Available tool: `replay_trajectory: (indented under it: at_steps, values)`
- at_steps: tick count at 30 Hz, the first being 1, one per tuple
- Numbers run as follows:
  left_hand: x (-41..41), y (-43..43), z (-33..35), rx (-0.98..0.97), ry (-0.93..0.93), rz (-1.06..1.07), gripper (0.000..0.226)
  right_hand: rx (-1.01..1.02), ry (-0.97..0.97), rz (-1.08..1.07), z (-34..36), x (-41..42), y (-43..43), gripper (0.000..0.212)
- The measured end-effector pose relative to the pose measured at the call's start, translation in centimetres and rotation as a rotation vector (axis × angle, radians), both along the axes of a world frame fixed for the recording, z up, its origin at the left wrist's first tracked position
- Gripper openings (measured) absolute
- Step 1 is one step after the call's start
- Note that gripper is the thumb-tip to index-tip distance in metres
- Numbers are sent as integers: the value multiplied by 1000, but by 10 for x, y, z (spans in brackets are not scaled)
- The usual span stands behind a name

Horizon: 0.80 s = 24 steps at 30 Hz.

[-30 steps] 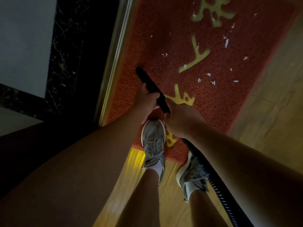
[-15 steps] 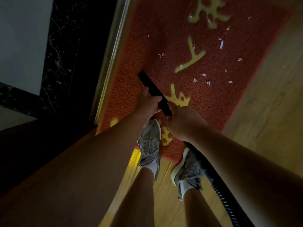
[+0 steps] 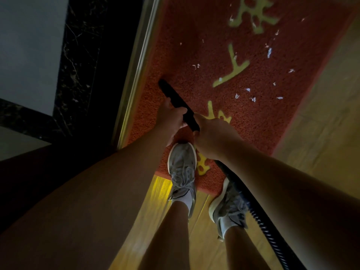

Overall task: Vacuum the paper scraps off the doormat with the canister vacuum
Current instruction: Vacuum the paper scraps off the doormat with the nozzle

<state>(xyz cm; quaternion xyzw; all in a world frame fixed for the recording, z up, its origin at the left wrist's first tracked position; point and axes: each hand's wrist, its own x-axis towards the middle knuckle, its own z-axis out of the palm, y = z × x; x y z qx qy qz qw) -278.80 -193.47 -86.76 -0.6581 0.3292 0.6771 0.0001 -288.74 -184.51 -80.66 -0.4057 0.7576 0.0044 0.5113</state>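
A red doormat (image 3: 194, 32) with yellow characters lies along a metal door sill. Several white paper scraps (image 3: 251, 94) are strewn over its middle and far right part. My left hand (image 3: 172, 118) and my right hand (image 3: 212, 137) both grip a black vacuum nozzle (image 3: 175, 98), whose tip rests on the mat close to the sill at the left. The ribbed black hose (image 3: 259, 215) runs back from under my right hand, past my right shoe, to the bottom edge. The canister itself is out of view.
The metal door sill (image 3: 134, 71) borders the mat on the left, with a dark marble frame (image 3: 78, 55) beyond it. Wooden floor (image 3: 321, 123) lies to the right. My left shoe (image 3: 182, 168) stands on the mat's near edge, my right shoe (image 3: 228, 207) on the wood.
The view shifted a little between frames. The nozzle tip stays on the mat's left side near the sill, and both hands keep their grip. The scraps lie where they were.
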Motion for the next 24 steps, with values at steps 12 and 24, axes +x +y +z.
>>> replay_trajectory:
  at_steps: [12,24]
  values:
    - [-5,17,2,36,32,-54,57,67,-3,16,12,-5,14,57]
    - [-14,27,8,67,14,-39,71,78,-10,-16,19,-12,26,54]
